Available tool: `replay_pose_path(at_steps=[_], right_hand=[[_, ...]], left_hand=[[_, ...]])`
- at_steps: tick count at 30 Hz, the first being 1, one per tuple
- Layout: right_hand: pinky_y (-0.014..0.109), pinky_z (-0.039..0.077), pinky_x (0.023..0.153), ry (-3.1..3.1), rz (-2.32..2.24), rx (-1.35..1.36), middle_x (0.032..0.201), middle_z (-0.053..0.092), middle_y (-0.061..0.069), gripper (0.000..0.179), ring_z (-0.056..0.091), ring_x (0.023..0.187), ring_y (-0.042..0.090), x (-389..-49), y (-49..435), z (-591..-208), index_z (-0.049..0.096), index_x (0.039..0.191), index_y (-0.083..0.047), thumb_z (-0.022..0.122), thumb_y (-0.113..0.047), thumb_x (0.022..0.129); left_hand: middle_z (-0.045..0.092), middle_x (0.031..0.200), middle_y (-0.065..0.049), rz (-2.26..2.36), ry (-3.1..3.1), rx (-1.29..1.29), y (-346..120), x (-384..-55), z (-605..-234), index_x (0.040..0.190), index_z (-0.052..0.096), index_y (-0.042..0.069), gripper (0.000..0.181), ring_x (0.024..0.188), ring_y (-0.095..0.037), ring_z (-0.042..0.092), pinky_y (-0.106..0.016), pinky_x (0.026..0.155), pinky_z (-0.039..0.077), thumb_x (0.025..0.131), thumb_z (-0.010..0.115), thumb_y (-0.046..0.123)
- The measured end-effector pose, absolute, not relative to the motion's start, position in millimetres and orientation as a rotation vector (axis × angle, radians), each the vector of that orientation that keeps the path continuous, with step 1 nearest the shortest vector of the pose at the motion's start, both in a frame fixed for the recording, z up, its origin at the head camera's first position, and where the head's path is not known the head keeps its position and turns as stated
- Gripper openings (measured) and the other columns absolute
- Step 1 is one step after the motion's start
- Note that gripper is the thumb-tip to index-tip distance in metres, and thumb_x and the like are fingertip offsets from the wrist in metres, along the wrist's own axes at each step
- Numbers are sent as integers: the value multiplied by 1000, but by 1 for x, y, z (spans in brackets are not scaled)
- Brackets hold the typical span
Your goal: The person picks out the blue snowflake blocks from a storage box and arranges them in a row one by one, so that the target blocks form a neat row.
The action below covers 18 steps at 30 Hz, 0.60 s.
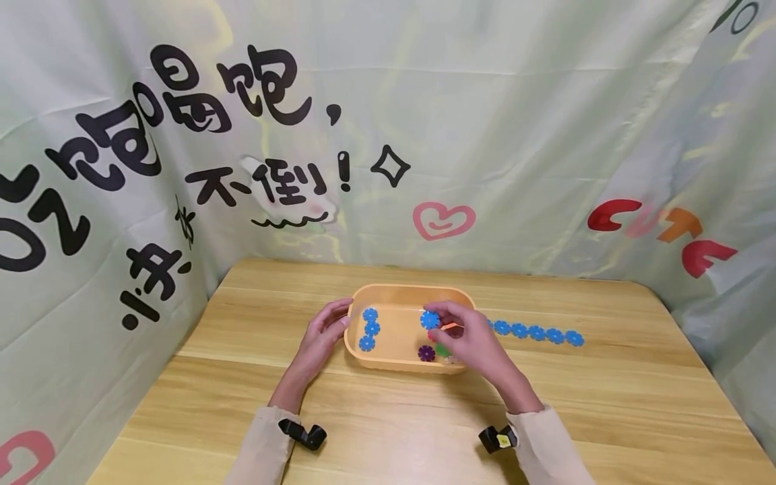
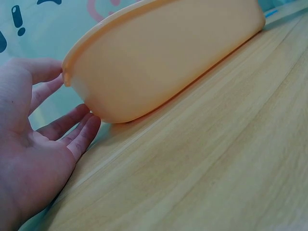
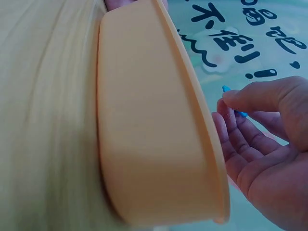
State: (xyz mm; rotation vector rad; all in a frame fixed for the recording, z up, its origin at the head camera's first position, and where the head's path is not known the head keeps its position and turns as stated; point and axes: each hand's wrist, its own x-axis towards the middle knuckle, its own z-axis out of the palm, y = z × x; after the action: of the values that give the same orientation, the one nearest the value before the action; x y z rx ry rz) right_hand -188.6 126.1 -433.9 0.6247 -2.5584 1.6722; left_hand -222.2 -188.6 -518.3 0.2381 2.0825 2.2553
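Note:
An orange plastic basin stands on the table. My left hand rests against its left end, the fingers touching the rim and outer wall without wrapping round it. Over the basin's right part, my right hand pinches a blue snowflake disc between thumb and fingertips; most of that disc is hidden in the right wrist view. Several blue discs lie at the basin's left side. Beneath the right hand are a purple disc and a green disc, with other pieces partly covered.
A row of several blue discs stretches over the wooden table to the right of the basin, its near end hidden behind the right hand. A printed cloth hangs behind the table and along both sides.

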Motion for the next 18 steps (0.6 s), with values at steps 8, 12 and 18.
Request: replay_pose_path(at_steps=[8,12,18], right_hand=[[34,60,81,-2580,1558,576,102,69,5,41,66,92,22,-185,142,-435,69,127,-7,73,7,90],[31,60,79,-2590,1524,550,97,68,4,41,65,88,21,-186,149,-435,69,128,-8,74,5,90],[32,60,77,-2591,1481,517,97,68,3,40,64,86,21,-186,162,-431,68,129,-9,74,3,91]], left_hand=[[51,146,-12,2256,2076,227,-188,-222,-518,144,56,14,40,134,-29,48,-33,100,52,105,60,22],[51,146,-13,2266,2063,244,-188,-222,-520,144,56,13,40,135,-30,48,-32,99,53,105,60,21],[51,147,-15,2282,2050,279,-189,-222,-521,145,55,11,42,135,-32,48,-30,97,53,104,61,22]])
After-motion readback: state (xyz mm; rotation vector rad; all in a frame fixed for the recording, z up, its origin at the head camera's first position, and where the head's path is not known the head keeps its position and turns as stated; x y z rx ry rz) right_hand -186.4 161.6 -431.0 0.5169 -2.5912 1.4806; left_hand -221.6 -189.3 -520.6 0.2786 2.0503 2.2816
